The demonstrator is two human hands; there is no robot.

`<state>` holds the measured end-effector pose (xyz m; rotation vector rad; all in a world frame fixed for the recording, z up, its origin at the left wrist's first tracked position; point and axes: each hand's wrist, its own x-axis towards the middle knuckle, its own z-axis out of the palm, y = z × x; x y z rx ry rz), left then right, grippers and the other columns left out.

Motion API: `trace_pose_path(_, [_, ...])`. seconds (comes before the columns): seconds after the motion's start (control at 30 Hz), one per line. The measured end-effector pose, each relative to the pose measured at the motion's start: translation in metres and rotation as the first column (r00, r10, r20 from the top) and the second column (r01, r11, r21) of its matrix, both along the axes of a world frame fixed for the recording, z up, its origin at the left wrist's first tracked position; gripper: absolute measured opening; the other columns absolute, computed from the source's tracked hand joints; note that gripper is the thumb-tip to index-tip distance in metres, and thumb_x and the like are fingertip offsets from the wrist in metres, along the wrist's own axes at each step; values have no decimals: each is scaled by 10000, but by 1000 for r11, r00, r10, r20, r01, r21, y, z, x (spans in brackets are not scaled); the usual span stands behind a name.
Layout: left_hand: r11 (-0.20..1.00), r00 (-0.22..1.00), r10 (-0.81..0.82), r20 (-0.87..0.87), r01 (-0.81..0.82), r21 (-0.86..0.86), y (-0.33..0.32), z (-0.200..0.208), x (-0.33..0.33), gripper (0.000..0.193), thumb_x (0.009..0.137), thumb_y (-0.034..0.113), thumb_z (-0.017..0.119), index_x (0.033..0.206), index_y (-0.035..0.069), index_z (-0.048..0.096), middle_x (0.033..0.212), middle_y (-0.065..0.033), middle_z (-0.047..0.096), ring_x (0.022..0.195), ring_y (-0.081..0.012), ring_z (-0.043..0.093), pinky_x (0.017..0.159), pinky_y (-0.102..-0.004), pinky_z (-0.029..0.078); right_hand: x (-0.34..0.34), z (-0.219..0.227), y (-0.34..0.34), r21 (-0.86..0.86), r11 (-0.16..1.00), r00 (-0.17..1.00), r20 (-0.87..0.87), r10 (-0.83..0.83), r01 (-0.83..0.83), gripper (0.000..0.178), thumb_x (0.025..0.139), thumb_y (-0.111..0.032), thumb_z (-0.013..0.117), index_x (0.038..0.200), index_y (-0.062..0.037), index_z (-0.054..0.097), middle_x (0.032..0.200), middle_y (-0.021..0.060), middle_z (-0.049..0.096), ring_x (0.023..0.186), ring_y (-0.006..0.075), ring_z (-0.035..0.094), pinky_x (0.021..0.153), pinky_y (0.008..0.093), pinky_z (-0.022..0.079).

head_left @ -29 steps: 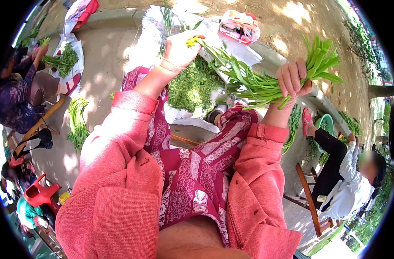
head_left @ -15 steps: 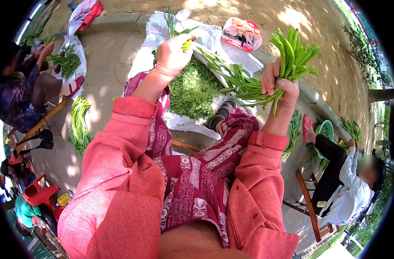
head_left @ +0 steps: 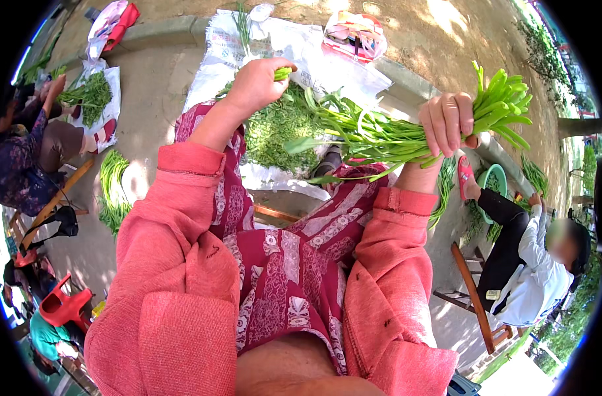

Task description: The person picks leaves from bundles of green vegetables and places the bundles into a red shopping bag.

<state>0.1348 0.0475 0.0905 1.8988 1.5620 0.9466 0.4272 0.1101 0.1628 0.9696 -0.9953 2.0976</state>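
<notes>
In my right hand (head_left: 448, 122) is a thick bunch of long-stemmed leafy greens (head_left: 386, 135). Its fingers wrap over the stems; the pale cut ends stick out to the right, and the leaves trail left over my knee. My left hand (head_left: 256, 86) is closed, with a few short green stem ends (head_left: 283, 73) poking out past the fingers. It hovers above the near left side of a heap of loose green leaves (head_left: 284, 135), apart from the bunch. That heap lies on a white woven sack (head_left: 215, 56) between my feet.
A striped plastic bag (head_left: 355, 38) sits by the kerb. More bundled greens (head_left: 114, 188) lie at left. On the right, a seated person (head_left: 535, 264) works beside a green basin (head_left: 492, 191); another person (head_left: 33, 148) sits at left. A red stool (head_left: 64, 303) stands lower left.
My right hand has turned over, tipping the bunch from upright to nearly level, stem ends to the right. My left hand has shifted slightly left and down, still closed on its stems.
</notes>
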Motion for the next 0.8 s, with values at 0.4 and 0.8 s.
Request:
trace_pose_path(0.4, [933, 919, -343, 196, 358, -47, -28, 33, 44, 211, 692, 9, 647, 903, 27, 652, 846, -82, 664, 776, -151, 617, 695, -260, 483, -10, -2, 3, 29, 997, 998, -12, 69, -68, 218, 746, -76, 669, 758, -22, 459, 619, 111, 581, 435, 160, 585, 394, 278, 515])
trace_pose_path(0.8, [896, 849, -392, 355, 439, -61, -24, 24, 49, 205, 706, 5, 643, 910, 13, 659, 802, -70, 660, 742, -81, 591, 672, -224, 470, -13, -1, -7, -60, 998, 988, 153, 18, -9, 248, 661, -75, 674, 718, 0, 444, 531, 104, 527, 369, 164, 516, 337, 275, 460])
